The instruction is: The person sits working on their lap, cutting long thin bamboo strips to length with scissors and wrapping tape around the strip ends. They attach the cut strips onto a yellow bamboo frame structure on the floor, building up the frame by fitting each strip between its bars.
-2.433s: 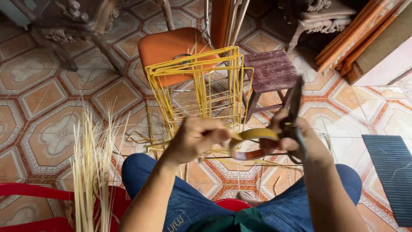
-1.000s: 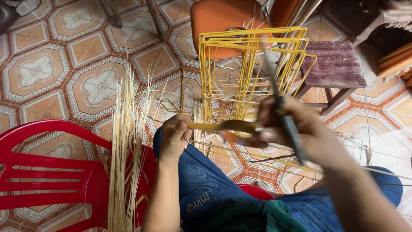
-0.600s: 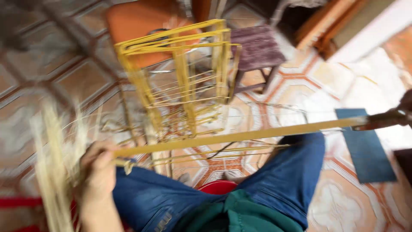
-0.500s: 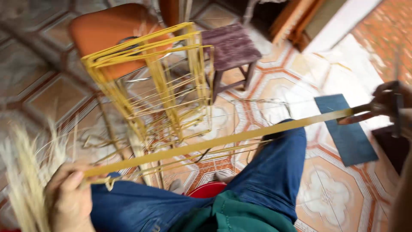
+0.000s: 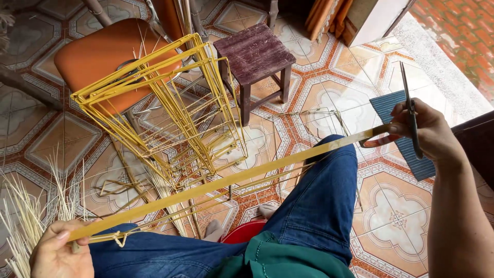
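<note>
A long flat yellow strip [image 5: 226,181] stretches taut across my lap between both hands. My left hand [image 5: 59,252] pinches its lower end at the bottom left, next to a bundle of pale thin splints [image 5: 23,221]. My right hand [image 5: 427,134], far out to the right, grips the strip's other end together with a pair of scissors [image 5: 409,110] whose blades point up. A yellow open frame of woven strips [image 5: 159,103] stands on the tiled floor in front of my knees.
An orange-seated chair [image 5: 103,56] stands behind the frame, and a dark wooden stool [image 5: 254,54] is to its right. A blue ribbed mat [image 5: 406,128] lies by the doorway at the right. A red plastic seat edge [image 5: 247,234] shows between my jeans-clad legs.
My hands were close together in front of me; since then they have drawn far apart, pulling the yellow strip out long and taut. My view swung right, away from the red chair.
</note>
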